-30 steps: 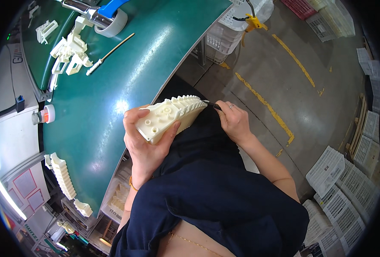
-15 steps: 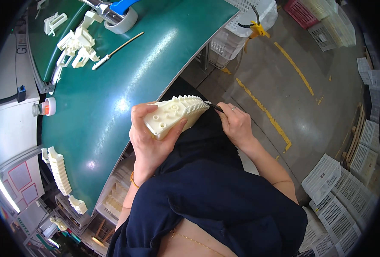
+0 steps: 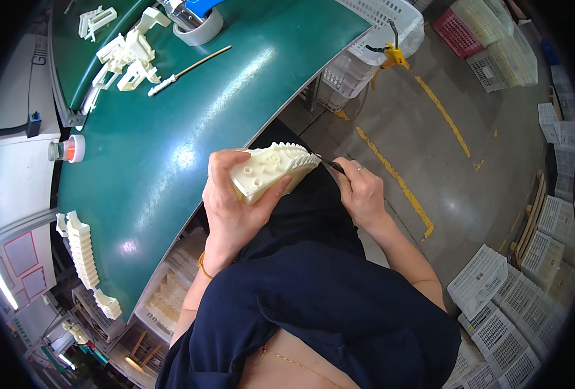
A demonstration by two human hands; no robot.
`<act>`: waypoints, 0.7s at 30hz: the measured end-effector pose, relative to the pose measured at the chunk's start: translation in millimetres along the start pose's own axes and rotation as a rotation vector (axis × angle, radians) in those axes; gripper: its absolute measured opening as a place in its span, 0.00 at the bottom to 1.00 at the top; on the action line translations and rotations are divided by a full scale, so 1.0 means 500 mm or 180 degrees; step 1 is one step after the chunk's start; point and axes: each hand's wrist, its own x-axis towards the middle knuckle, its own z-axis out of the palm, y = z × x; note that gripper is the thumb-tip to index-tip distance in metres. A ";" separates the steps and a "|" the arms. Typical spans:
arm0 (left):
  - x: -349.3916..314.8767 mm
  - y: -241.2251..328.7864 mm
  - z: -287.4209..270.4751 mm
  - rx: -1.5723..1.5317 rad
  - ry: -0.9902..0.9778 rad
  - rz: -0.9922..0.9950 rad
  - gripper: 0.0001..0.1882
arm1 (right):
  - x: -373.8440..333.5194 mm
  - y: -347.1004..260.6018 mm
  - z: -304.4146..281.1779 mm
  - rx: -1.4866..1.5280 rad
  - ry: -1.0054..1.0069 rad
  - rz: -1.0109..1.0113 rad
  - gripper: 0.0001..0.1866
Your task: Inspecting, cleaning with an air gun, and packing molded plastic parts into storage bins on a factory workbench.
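My left hand (image 3: 234, 209) grips a cream-coloured plastic moulding (image 3: 261, 170) by its wide end, thumb on one side and fingers on the other. The piece has toothed ridges along its edges and several small round bosses on its face. It is held above my lap, beside the table's edge. Closed around a slim black-handled tool (image 3: 333, 165), my right hand (image 3: 365, 194) keeps the tool's tip at the moulding's narrow far end. The tip is too small to tell whether it is a blade.
On the green table (image 3: 171, 194) lie a heap of cream parts (image 3: 129, 55), a wooden stick with a white end (image 3: 190, 71), a tape roll (image 3: 200, 31) and a row of ridged pieces (image 3: 82, 249). Plastic crates (image 3: 495, 311) are stacked at right; a yellow-and-black tool (image 3: 394, 57) is by a white crate.
The whole view has shifted slightly. Both hands and the moulding appear a little further right. The tool's tip stays at the moulding's narrow end, and both grips are kept.
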 end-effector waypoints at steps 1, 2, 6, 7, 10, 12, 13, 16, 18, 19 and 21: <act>0.000 0.000 0.000 0.0031 0.0007 0.0025 0.29 | 0.001 -0.002 0.002 -0.0009 0.0001 -0.0004 0.07; -0.001 0.001 0.000 0.0066 0.0013 0.0048 0.29 | 0.003 -0.004 0.003 0.0007 0.0063 -0.0075 0.06; -0.002 0.003 -0.001 -0.0024 0.0024 -0.0046 0.29 | 0.007 -0.011 -0.005 -0.0097 0.0027 -0.0140 0.06; -0.002 0.003 -0.001 -0.0009 0.0022 -0.0033 0.29 | 0.006 -0.011 -0.004 -0.0102 0.0027 -0.0140 0.06; 0.001 0.005 -0.001 -0.0004 0.0019 -0.0012 0.29 | 0.005 -0.009 -0.003 -0.0130 0.0062 -0.0180 0.06; 0.002 0.005 0.000 -0.0017 0.0016 -0.0006 0.29 | 0.006 -0.006 -0.003 -0.0120 0.0029 -0.0175 0.06; 0.002 0.004 0.002 -0.0026 0.0005 -0.0002 0.29 | 0.007 -0.001 -0.002 -0.0124 0.0032 -0.0176 0.06; 0.005 0.004 0.007 -0.0076 0.0014 0.0016 0.29 | 0.004 0.019 0.006 -0.0209 0.0078 -0.0213 0.06; 0.004 0.005 0.005 -0.0110 0.0047 0.0030 0.28 | 0.003 0.027 0.012 -0.0145 0.0188 -0.0256 0.06; 0.002 0.006 0.002 -0.0039 -0.0050 -0.0035 0.29 | 0.004 0.026 0.011 -0.0149 0.0195 -0.0272 0.06; 0.000 0.008 0.003 0.0028 -0.0161 -0.0081 0.29 | -0.001 0.029 0.008 -0.0112 0.0097 -0.0165 0.06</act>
